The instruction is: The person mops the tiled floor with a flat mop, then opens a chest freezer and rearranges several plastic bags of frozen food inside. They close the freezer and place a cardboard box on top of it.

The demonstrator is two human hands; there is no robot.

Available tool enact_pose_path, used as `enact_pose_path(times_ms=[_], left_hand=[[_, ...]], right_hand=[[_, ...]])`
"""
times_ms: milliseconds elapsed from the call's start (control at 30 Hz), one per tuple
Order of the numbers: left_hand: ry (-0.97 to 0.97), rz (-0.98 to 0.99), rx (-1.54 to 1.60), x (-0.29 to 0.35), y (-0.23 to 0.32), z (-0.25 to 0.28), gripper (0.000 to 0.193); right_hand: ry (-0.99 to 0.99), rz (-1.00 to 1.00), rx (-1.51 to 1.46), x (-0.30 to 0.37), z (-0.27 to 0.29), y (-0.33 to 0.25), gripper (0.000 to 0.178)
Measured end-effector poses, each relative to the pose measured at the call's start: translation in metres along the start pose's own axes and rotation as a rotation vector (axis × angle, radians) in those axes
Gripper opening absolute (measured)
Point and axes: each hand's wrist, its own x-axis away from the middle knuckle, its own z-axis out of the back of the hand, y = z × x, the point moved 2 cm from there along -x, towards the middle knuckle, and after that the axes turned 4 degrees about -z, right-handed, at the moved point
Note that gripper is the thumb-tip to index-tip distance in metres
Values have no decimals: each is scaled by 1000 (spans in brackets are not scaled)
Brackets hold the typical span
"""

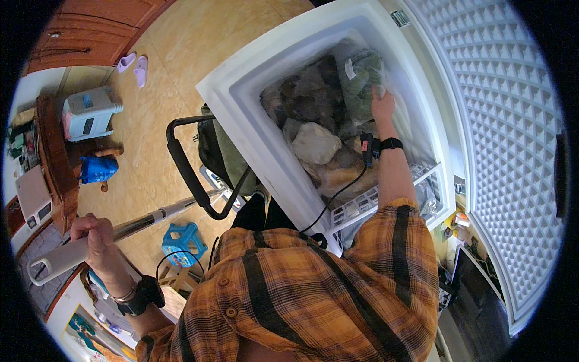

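Note:
My left hand (pixel 95 238) is wrapped round the pale grip of a long metal pole (pixel 136 227), which looks like a mop handle. It slants toward the floor, and its far end is partly hidden behind a black trolley handle. Inside an open white chest freezer (pixel 241 120), my right hand (pixel 382 107) grips the near edge of a green plastic-wrapped bundle (pixel 362 75); some fingertips are hidden. Beside that bundle lie a white plastic bag (pixel 316 143) and dark bagged food (pixel 304 90). A white wire basket (pixel 356 208) hangs at the freezer's near end.
The raised freezer lid (pixel 500 139) stands on the right. A black-handled trolley (pixel 175 151) is by the freezer's left side. A blue stool (pixel 184 241) stands near my feet. Farther left are a grey-blue step stool (pixel 90 114), a blue bag (pixel 98 169) and purple slippers (pixel 140 71).

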Motion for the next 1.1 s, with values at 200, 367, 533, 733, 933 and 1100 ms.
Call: enact_pose_path(times_ms=[200,367,533,733,933,1100], left_hand=[[-16,-13,27,-3,-5,4,33],[11,-11,26,-6,-11,11,37],[-42,-25,71,-9,-11,7,37],[-44,-39,122,-11,-9,-2,37],[-27,-35,109,-11,-7,-5,38],[-32,-41,126,-11,-10,2,38]], right_hand=[[-94,-18,254,5,5,-10,53],[-91,-71,245,35,49,3,54],[-33,-103,23,80,63,59,52],[212,-322,9,143,58,106,53],[182,110,530,142,65,23,69],[-347,181,640,135,21,0,70]])
